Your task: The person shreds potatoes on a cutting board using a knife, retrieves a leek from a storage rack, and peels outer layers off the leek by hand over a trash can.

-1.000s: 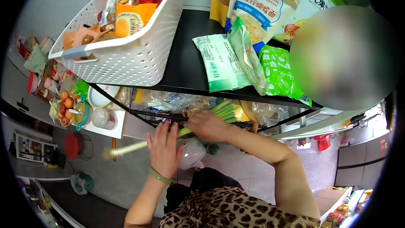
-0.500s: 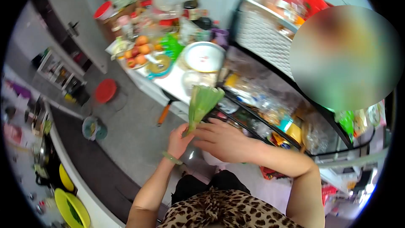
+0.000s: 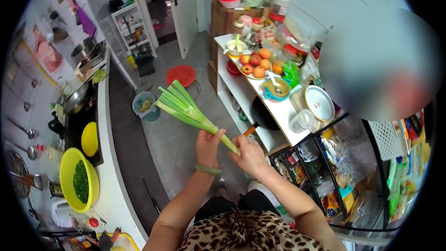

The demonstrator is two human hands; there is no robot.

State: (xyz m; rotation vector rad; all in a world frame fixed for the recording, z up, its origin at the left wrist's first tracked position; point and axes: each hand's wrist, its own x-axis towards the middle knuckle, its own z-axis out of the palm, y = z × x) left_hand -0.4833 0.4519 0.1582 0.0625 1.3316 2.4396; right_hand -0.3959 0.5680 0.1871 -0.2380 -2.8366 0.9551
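A leek [image 3: 186, 110] is held in the air in front of me, its green leaves fanning to the upper left and its pale end to the lower right. Around the middle of the stalk my left hand [image 3: 208, 147] is closed; a pale green bangle sits on that wrist. My right hand [image 3: 249, 154] pinches the pale end with its fingertips. Below the leek lies grey tiled floor [image 3: 174, 158].
To the left, a white counter [image 3: 118, 195] carries a yellow bowl [image 3: 93, 190] of chopped greens. A waste bin [image 3: 143, 104] stands on the floor beyond. At right are a white shelf unit [image 3: 283, 123] with a fruit plate, and a black rack [image 3: 320, 153] of packets.
My view has turned left, bringing the counter and yellow bowl closer to the middle. The right hand has gone from spread beside the leek to gripping its pale end.
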